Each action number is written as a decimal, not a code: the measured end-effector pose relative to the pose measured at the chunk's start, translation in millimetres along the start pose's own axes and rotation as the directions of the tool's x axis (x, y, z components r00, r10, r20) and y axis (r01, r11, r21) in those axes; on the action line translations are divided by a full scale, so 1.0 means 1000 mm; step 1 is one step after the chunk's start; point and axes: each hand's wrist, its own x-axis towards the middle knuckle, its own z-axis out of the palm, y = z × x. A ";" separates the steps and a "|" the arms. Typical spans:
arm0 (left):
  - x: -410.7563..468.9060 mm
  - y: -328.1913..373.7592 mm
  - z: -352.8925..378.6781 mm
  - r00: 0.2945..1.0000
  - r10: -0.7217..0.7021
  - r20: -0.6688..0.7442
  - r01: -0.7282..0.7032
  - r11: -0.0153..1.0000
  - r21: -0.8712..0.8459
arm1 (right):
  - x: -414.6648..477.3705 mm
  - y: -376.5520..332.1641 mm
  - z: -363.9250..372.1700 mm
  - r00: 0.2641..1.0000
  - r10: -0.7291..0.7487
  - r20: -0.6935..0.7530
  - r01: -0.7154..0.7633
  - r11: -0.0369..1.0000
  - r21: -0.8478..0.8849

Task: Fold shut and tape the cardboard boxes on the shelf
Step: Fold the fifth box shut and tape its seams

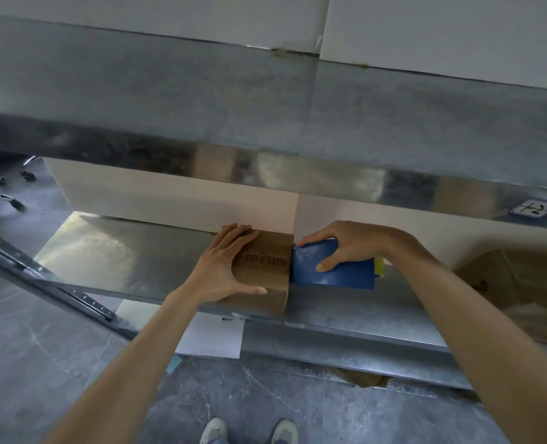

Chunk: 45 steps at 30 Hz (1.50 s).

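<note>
A small brown box [262, 267] sits closed at the front edge of a metal shelf [121, 251], with dark print reading "Pure" across its top. The left hand [224, 267] grips the box from its left side, the fingers curled over the far top edge and the thumb stretched along the near top edge. Touching the box's right side is a blue tape dispenser [339, 274], with its nose against the top right edge. The right hand [345, 245] holds it with the fingers wrapped over the top and the thumb pressed on the near face. A yellow part [379, 265] shows at the dispenser's end farthest from the box.

Well to the right of the box, on the same shelf, stands a larger box [505, 283], blurred and partly cut off. Above the box runs an upper shelf [265, 107], bearing a small label [534, 208] on its front lip. Below the box a white sheet [214, 341] lies on the grey floor, and nearer the camera the toes of two shoes [214, 431] show.
</note>
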 end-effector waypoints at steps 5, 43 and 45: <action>-0.001 0.000 -0.001 1.000 0.000 0.020 0.000 1.000 0.003 | 0.012 -0.003 0.036 0.992 0.103 -0.071 -0.111 0.986 -0.127; -0.008 -0.004 0.004 0.990 -0.051 -0.129 -0.004 0.919 -0.393 | 0.062 -0.053 0.126 0.674 0.114 -0.730 0.227 0.909 0.351; -0.010 0.000 0.006 0.986 -0.090 -0.138 0.022 0.902 -0.431 | 0.073 -0.053 0.135 0.701 0.124 -0.702 0.164 0.930 0.328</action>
